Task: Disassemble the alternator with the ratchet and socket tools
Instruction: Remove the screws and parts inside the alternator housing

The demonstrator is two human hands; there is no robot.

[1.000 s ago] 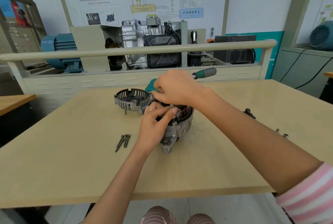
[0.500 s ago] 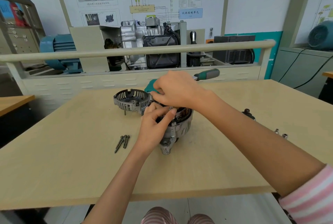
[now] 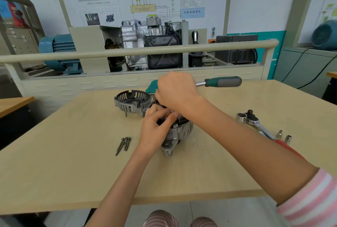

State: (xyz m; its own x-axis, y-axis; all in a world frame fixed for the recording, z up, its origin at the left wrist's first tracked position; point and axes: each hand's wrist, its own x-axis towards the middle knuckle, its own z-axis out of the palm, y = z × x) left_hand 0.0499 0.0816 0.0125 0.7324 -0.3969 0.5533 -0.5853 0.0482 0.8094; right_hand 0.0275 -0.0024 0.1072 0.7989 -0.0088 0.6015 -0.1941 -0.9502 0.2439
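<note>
The alternator body (image 3: 179, 133) sits at the middle of the table with its open end up. My left hand (image 3: 156, 130) grips its top left edge, fingers curled over the rim. My right hand (image 3: 176, 91) is curled round the head of the green-handled ratchet (image 3: 223, 81), just above the alternator. The handle sticks out to the right, and the socket is hidden under my hands. The removed slotted end cover (image 3: 132, 101) lies just left of the alternator.
Several long bolts (image 3: 124, 144) lie left of my left wrist. A second ratchet with a red handle (image 3: 259, 126) and two small sockets (image 3: 283, 135) lie at the right. A teal case (image 3: 151, 87) sits behind my hands. A rail (image 3: 73, 55) borders the far edge.
The green ratchet handle has swung a little to the right and toward me. Both hands stay on the alternator's top.
</note>
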